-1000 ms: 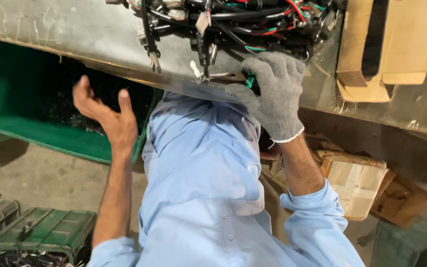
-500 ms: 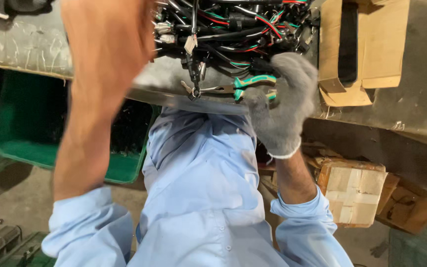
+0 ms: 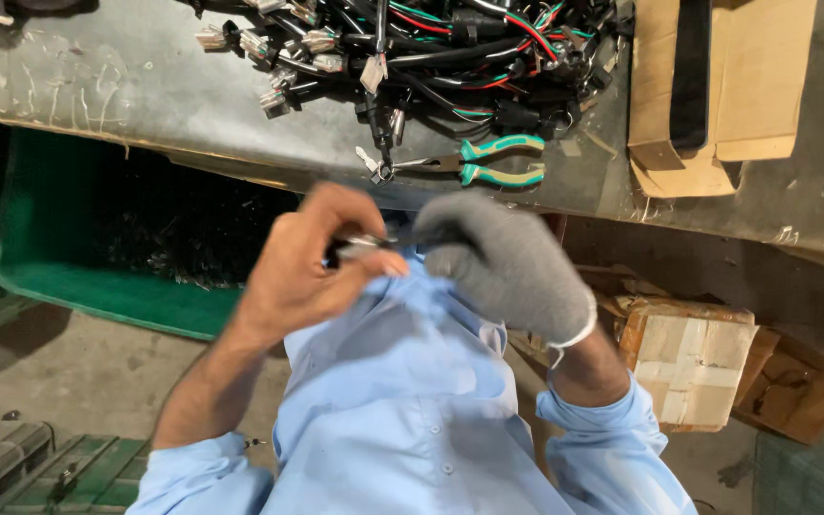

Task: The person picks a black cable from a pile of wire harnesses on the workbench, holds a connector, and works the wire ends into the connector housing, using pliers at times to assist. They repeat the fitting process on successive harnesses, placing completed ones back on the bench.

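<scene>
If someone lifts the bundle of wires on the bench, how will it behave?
The bundle of wires would probably sag and trail, since it lies as loose tangled loops. Its many connectors may snag on each other or on the pliers beside it. It probably will not roll on the bench.

Scuffed grey desk [image 3: 126, 95], green plastic bin [image 3: 59, 277] beneath, dusty concrete floor [image 3: 59, 372], taped cardboard boxes [image 3: 689, 358], dim light
</scene>
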`<state>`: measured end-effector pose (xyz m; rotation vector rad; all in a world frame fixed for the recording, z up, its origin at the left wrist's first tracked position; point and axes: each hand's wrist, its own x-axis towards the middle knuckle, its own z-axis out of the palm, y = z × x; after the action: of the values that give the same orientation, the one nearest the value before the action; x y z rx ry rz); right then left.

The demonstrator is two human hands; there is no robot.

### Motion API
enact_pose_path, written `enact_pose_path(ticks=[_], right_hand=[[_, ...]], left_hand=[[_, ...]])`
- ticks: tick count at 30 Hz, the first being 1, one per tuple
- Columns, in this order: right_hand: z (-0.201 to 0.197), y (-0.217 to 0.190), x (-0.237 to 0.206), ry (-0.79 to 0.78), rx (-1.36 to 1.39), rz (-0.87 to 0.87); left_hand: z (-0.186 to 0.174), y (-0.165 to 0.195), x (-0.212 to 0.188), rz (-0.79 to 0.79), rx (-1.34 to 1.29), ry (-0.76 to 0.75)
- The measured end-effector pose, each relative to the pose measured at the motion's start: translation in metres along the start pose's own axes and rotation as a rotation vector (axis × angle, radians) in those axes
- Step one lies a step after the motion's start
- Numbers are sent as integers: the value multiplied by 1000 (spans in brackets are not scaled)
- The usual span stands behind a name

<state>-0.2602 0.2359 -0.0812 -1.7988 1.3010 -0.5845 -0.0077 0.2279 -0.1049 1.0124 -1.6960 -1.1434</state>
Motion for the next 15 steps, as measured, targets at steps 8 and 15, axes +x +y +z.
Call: enact_pose_path(ticks=[8,15], right_hand=[[9,9,-5,-43,-31,-33],[12,6,-11,-13,49,-208]], left_hand=[[-9,-10,-6,-32,-105,178],[0,18,12,132,-227,161]])
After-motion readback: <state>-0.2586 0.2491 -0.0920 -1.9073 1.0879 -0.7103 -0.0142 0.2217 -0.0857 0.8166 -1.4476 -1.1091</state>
